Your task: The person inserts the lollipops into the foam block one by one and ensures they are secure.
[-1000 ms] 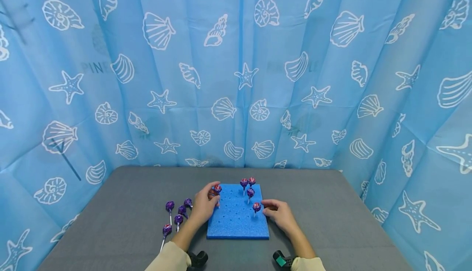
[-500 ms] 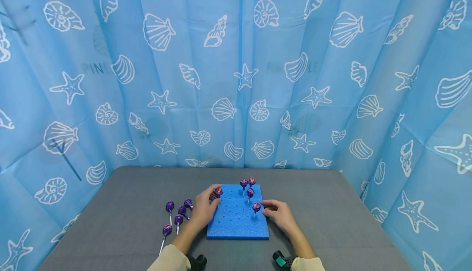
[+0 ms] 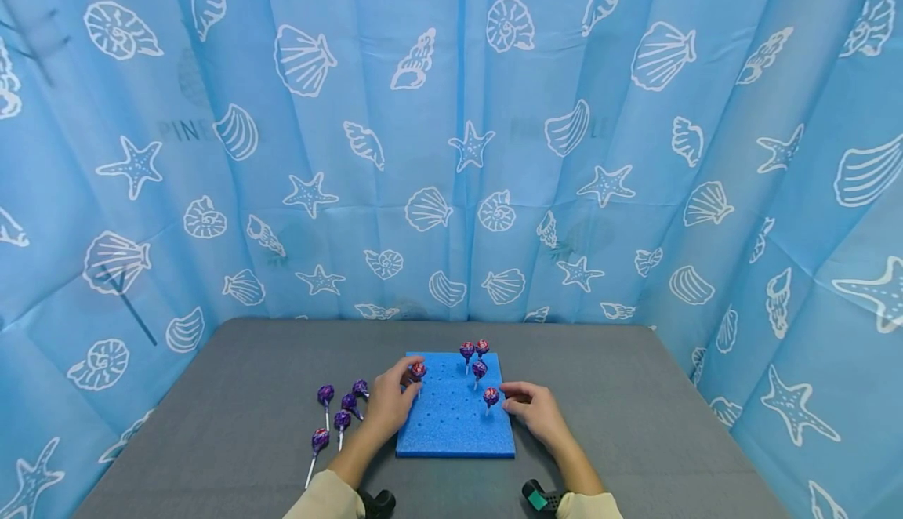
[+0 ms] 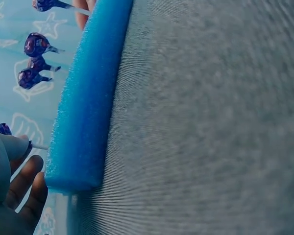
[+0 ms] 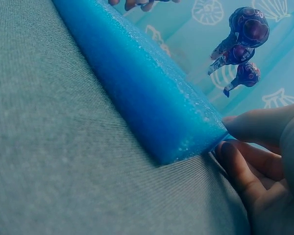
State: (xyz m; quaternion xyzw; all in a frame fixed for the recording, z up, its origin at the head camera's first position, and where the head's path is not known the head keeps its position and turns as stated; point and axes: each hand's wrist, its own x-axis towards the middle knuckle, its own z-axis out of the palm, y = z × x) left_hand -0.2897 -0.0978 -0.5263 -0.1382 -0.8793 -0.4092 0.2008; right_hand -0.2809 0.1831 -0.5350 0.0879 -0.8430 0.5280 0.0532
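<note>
A blue foam board point(image 3: 455, 425) with rows of holes lies on the grey table point(image 3: 635, 409). Several purple-wrapped lollipops stand in it, at the back point(image 3: 467, 349) and near the right edge point(image 3: 491, 396). My left hand point(image 3: 412, 375) pinches one more lollipop point(image 3: 418, 369) upright over the board's back left part; its stick point(image 4: 39, 146) points at the foam point(image 4: 88, 98). My right hand point(image 3: 509, 398) holds the board's right edge, thumb point(image 5: 255, 125) on top and fingers point(image 5: 237, 164) against the side of the foam point(image 5: 147, 93).
Several loose lollipops point(image 3: 342, 419) lie on the table left of the board. A blue curtain point(image 3: 451, 150) printed with shells and starfish encloses the table at the back and on both sides. Bare grey cloth point(image 4: 210, 122) lies in front of the board.
My left hand has lowered its lollipop a little, down and slightly right toward the board. The right hand and the standing lollipops have not moved.
</note>
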